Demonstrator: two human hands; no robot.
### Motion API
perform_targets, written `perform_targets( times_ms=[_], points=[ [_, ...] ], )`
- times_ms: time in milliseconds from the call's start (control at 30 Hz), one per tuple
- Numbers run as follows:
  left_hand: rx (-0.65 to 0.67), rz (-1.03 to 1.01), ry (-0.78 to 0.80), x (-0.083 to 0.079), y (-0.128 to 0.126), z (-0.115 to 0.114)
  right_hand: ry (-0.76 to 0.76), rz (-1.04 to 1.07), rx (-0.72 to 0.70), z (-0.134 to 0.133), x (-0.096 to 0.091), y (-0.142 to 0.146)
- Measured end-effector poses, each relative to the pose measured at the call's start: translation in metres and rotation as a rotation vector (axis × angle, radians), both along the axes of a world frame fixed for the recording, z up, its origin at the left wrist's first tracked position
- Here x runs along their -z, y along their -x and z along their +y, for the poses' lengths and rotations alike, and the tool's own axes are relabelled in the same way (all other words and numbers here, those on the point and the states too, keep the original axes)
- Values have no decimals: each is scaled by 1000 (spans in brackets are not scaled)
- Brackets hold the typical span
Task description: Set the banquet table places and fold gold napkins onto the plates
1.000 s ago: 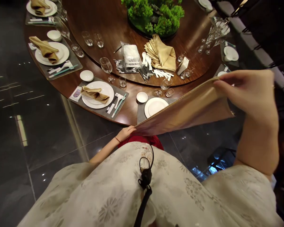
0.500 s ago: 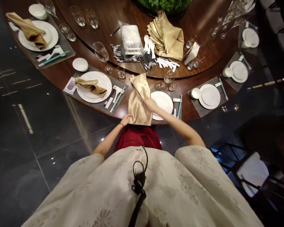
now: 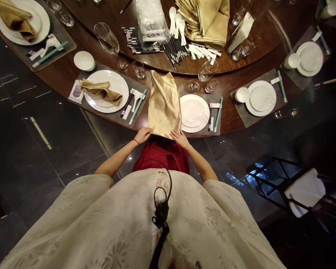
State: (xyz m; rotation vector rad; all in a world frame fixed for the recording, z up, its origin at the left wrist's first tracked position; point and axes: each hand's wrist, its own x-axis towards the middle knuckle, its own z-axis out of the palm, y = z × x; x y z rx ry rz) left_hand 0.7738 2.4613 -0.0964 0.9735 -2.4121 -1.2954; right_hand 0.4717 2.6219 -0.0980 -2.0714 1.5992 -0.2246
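Observation:
A gold satin napkin point(image 3: 165, 102) lies spread at the table's edge, creased in the middle, its far edge uneven. My left hand point(image 3: 143, 135) pinches its near left corner. At the near right corner, my right hand point(image 3: 180, 138) grips the edge with its fingers on top of the cloth; the thumb is hidden. Just right of the napkin is a white plate point(image 3: 195, 113) on a grey placemat, with a teal chopstick sleeve point(image 3: 218, 114) beside it. To the left, a folded napkin point(image 3: 101, 91) rests on another plate point(image 3: 122, 98).
On the raised wooden turntable point(image 3: 229, 69) are a stack of gold napkins point(image 3: 210, 22), white spoons point(image 3: 177, 24), dark chopsticks point(image 3: 175, 50) and a plastic-wrapped pack point(image 3: 152, 22). Wine glasses point(image 3: 108, 39) and tumblers point(image 3: 139, 69) stand near the settings. A chair point(image 3: 305, 192) is at right.
My right hand has moved from the napkin's middle down to its near right corner. The napkin now lies wider and flatter. My view has shifted closer to the table.

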Motion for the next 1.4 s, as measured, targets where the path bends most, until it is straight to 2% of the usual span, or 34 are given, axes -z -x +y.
perform_targets(
  times_ms=[100, 267, 333, 433, 500, 600, 700, 800, 900, 967, 1033, 1100, 1133, 1167, 1233, 1333, 1400],
  points=[
    [-282, 74, -50, 3, -13, 10, 54, -23, 60, 2, 5, -2],
    [-490, 158, -238, 5, -29, 31, 43, -121, 195, 18, 1, -17],
    [-581, 182, -331, 12, -29, 39, 21, -181, 353, 24, 2, -26],
    [-701, 186, -417, 26, -25, 47, -1, -263, 707, 26, 8, -40],
    [-766, 157, -414, 34, -20, 50, -24, -328, 902, 22, 12, -49],
    [-868, 65, -345, 42, -11, 53, -68, -402, 1084, 13, 15, -60],
    [-938, -43, -261, 41, -1, 54, -83, -418, 1200, 7, 15, -68],
    [-1034, -86, -268, 37, 9, 55, -79, -445, 1336, 4, 16, -73],
    [-1208, -96, -340, 31, 13, 52, -78, -574, 1547, 3, 17, -76],
    [-1236, -97, -507, 28, 9, 48, -175, -744, 1651, 4, 15, -73],
    [-1139, -89, -738, 22, -2, 41, -409, -959, 1587, 8, 10, -66],
    [-940, -82, -889, 14, -16, 32, -601, -1076, 1369, 13, 1, -55],
    [-837, -68, -887, 9, -24, 26, -617, -1064, 1258, 14, -5, -48],
    [-746, -37, -830, 2, -30, 21, -564, -1016, 1176, 14, -13, -42],
    [-600, 75, -607, -15, -40, 7, -319, -882, 1073, 11, -31, -30],
    [-506, 279, -248, -42, -40, -15, 22, -754, 929, -4, -60, -16],
    [-463, 396, -166, -53, -31, -28, 116, -721, 853, -16, -71, -12]
  ],
)
